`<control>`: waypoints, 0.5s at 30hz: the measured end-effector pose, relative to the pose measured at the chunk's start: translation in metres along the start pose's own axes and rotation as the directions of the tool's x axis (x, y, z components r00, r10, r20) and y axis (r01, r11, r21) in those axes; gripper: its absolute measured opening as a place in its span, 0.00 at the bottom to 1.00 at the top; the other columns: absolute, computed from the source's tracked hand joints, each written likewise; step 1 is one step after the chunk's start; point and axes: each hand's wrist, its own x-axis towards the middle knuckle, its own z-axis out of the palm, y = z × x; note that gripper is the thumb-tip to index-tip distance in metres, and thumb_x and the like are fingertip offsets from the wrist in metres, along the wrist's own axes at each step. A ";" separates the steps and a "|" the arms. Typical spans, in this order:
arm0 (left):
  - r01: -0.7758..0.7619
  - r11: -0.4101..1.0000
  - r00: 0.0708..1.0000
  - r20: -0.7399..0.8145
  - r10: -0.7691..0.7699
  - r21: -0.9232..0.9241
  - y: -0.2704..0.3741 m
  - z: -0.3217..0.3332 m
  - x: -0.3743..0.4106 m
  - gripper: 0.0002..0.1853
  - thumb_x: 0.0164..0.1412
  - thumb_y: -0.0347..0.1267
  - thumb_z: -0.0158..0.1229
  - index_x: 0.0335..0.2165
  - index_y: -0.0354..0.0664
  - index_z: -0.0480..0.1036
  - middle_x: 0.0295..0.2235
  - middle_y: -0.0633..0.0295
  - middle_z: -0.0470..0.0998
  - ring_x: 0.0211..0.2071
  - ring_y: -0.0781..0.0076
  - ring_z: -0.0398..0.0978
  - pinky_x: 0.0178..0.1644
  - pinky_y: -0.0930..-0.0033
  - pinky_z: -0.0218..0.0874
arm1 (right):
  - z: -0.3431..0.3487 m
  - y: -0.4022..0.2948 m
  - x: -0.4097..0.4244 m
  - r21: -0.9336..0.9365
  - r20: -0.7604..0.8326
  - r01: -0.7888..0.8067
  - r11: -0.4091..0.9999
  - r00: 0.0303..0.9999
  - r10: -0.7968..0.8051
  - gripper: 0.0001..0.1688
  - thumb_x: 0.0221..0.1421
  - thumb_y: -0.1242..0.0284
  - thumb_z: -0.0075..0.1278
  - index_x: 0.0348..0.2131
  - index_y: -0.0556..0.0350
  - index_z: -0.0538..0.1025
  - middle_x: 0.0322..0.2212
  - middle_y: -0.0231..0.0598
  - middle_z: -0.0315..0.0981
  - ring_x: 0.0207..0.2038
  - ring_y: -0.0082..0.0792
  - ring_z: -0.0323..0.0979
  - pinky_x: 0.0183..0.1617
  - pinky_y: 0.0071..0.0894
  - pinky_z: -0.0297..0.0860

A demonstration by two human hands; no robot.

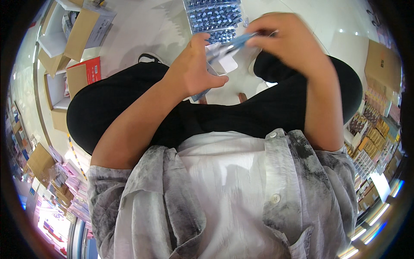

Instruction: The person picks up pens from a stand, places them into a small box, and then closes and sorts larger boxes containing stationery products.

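Observation:
My left hand [190,66] holds a small open box [223,64] with a white inside, its flap folded out to the right. In my right hand [278,42] is a blurred bundle of slim blue items [237,42], perhaps pens, pinched between thumb and fingers. The bundle slants down to the left, its lower end at the box; whether it is inside the box cannot be told. Beyond my hands on the floor stands a clear divided tray [215,16] holding rows of many small dark blue items.
Open cardboard cartons [81,35] and a red box [93,71] stand on the left. A closed carton [383,66] and stacked packaged goods [375,129] are at the right. My knees frame the floor before me, where a shoe [150,58] shows.

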 end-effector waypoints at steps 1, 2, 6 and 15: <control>-0.005 1.000 1.000 0.015 0.005 0.025 0.001 -0.003 0.001 0.58 0.41 0.42 0.82 0.63 0.29 0.57 0.58 0.36 0.71 0.58 0.44 0.75 0.61 0.57 0.68 | -0.016 0.010 -0.004 -0.011 -0.073 0.008 1.000 0.997 -0.009 0.16 0.56 0.66 0.67 0.43 0.54 0.87 0.32 0.40 0.85 0.34 0.36 0.81 0.43 0.33 0.77; -0.015 0.999 0.999 0.032 0.014 0.048 0.002 -0.005 0.001 0.57 0.41 0.42 0.82 0.63 0.29 0.59 0.59 0.37 0.70 0.58 0.44 0.74 0.61 0.57 0.68 | -0.029 0.014 -0.008 0.063 -0.101 -0.079 0.995 0.991 0.085 0.15 0.58 0.70 0.66 0.43 0.57 0.86 0.32 0.37 0.84 0.34 0.30 0.79 0.42 0.29 0.74; -0.186 0.982 0.982 -0.006 0.187 0.016 0.001 -0.007 0.002 0.51 0.41 0.41 0.80 0.62 0.39 0.65 0.62 0.43 0.68 0.62 0.45 0.70 0.63 0.57 0.65 | -0.033 0.033 -0.014 0.385 -0.225 -0.136 0.913 0.946 0.235 0.17 0.61 0.71 0.66 0.48 0.61 0.84 0.34 0.36 0.83 0.37 0.24 0.79 0.44 0.23 0.75; -0.604 0.794 0.787 -0.202 0.583 -0.060 0.024 -0.025 0.008 0.58 0.40 0.38 0.79 0.70 0.57 0.60 0.74 0.50 0.52 0.68 0.45 0.64 0.64 0.54 0.66 | 0.003 0.020 -0.001 0.597 -0.089 -0.141 0.790 0.967 0.240 0.21 0.58 0.64 0.69 0.47 0.57 0.87 0.34 0.37 0.85 0.35 0.29 0.81 0.45 0.25 0.77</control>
